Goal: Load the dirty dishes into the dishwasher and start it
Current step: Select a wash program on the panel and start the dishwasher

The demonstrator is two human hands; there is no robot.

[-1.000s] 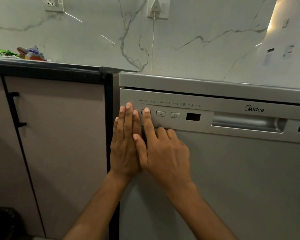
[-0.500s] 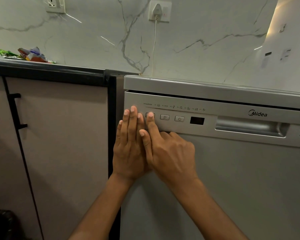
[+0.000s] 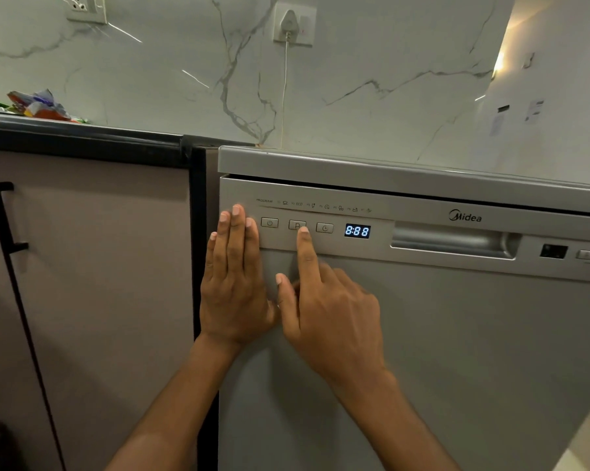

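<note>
I see the dishwasher (image 3: 456,351) with its door closed, standing right of the cabinet (image 3: 99,266). My left hand (image 3: 234,283) lies flat along the door's left edge, fingers straight and together, tips on the control panel (image 3: 405,212) just left of the power button (image 3: 269,223). My right hand (image 3: 331,311) points: the index finger (image 3: 307,253) is straight with its tip at the lower rim of the P button (image 3: 297,225), the other fingers curled on nothing. The display (image 3: 357,231) glows 8:88; the door face runs wide to the right of both hands

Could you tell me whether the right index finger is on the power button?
No: the right hand points its index finger at the P button, and the power button beside it is uncovered.
</note>
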